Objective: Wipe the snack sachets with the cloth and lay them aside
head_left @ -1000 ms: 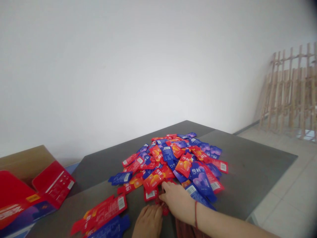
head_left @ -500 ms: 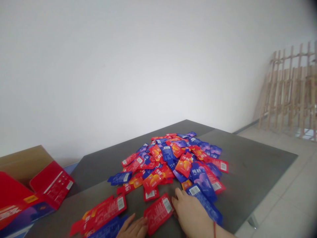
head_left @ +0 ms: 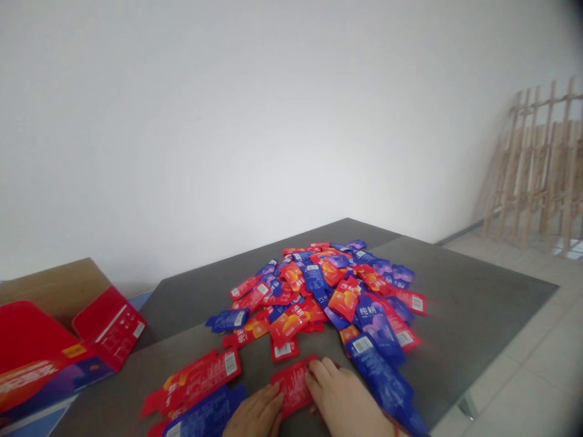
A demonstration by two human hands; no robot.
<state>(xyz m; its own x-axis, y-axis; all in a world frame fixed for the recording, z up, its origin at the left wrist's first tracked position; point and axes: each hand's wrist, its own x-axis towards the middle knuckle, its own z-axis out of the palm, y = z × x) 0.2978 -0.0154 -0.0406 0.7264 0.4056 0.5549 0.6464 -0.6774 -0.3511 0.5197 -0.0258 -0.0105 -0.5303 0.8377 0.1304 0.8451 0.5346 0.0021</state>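
Note:
A heap of several red and blue sachets [head_left: 328, 291] lies on the dark grey table [head_left: 464, 297]. Near the front edge one red sachet [head_left: 294, 382] lies flat between my hands. My left hand [head_left: 255, 416] rests flat with its fingertips on that sachet's left end, fingers stretched out. My right hand [head_left: 346, 400] lies on the sachet's right end, fingers extended and pressed down on it. A small stack of red sachets [head_left: 200, 379] and a blue sachet [head_left: 204, 416] lie just left of my left hand.
An open red box [head_left: 59, 352] with its flap up stands at the left, in front of a brown carton [head_left: 50, 291]. A white wall is behind. Wooden lattice frames [head_left: 537, 164] lean at the far right over a tiled floor.
My right hand drew one red sachet out of the heap toward the front edge. My left hand came up to meet it. Both hands now lie on it.

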